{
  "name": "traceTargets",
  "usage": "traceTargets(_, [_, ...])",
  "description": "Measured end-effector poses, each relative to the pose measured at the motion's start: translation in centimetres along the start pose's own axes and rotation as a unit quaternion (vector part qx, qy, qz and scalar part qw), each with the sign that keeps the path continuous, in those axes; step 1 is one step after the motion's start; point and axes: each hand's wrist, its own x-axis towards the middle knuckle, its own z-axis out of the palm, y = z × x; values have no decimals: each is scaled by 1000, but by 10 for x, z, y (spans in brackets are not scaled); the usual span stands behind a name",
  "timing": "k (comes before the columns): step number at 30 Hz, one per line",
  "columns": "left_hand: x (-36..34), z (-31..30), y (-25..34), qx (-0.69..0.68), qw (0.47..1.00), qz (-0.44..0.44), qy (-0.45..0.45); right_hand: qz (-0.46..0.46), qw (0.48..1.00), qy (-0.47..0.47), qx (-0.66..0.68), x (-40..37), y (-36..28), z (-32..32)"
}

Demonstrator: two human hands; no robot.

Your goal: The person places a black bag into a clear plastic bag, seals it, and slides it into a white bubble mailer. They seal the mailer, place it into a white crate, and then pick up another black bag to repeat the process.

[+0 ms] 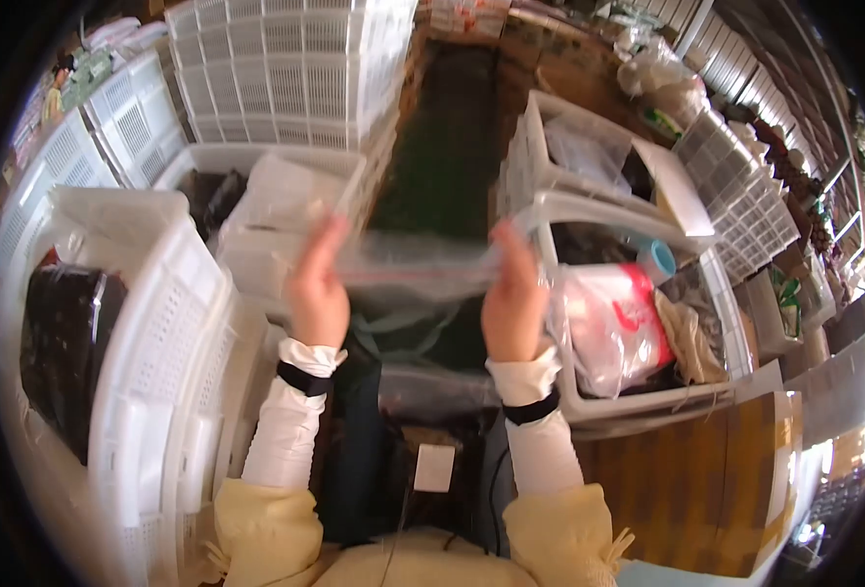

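A clear plastic bag (418, 269) with a reddish line along its upper part is stretched between my two hands, blurred by motion. My left hand (320, 289) grips one end of it, fingers closed. At the other end, my right hand (513, 293) holds it the same way. The lower part of the bag hangs toward my lap, where more clear plastic (432, 386) shows. Below that, a small white square (434, 468) lies against something dark.
White crates (173, 342) stand at the left, with a taller stack (276, 73) behind. At the right, a white crate (647, 396) holds a red and white bag (613, 323) and a blue roll (657, 260). A cardboard box (687, 484) is at the lower right.
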Motion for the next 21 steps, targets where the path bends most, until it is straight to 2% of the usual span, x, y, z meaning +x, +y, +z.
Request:
traceTargets(1, [-3,-6,14,21,999,40,8,-55,994,80,56,7,-26,-13])
traceTargets(3, [0,-15,35,62,987,140,39,-205,971,76,-92,11,-46,-28])
traceTargets(4, [-4,-20,39,85,978,184,53,-221,969,-14,-111,3,-42,-26])
traceTargets(5, [-21,8,3,154,978,79,-113,-144,977,-125,-89,-10,-3,9])
traceTargets(6, [-57,29,-52,251,889,-66,-377,56,892,-351,-278,-37,35,38])
traceTargets(7, [-91,33,-79,218,891,6,-397,77,862,-436,-248,-58,64,41])
traceTargets(8, [-99,32,-74,183,906,-14,-381,79,900,-375,-208,-74,74,37])
traceTargets(10, [-94,26,-56,135,952,-20,-273,96,954,-254,-127,-73,79,29])
traceTargets(12, [-81,17,-37,172,941,-82,-280,141,979,-137,-49,-78,65,12])
traceTargets(13, [-76,15,-33,182,923,-133,-312,152,980,-120,-37,-76,60,9])
traceTargets(16, [-69,16,-22,131,968,-43,-212,169,982,-83,-2,-68,44,1])
traceTargets(19, [-51,7,14,143,930,174,-291,169,981,-80,46,-65,38,-1])
traceTargets(21, [-48,15,1,172,918,102,-342,163,978,-77,107,-64,42,2])
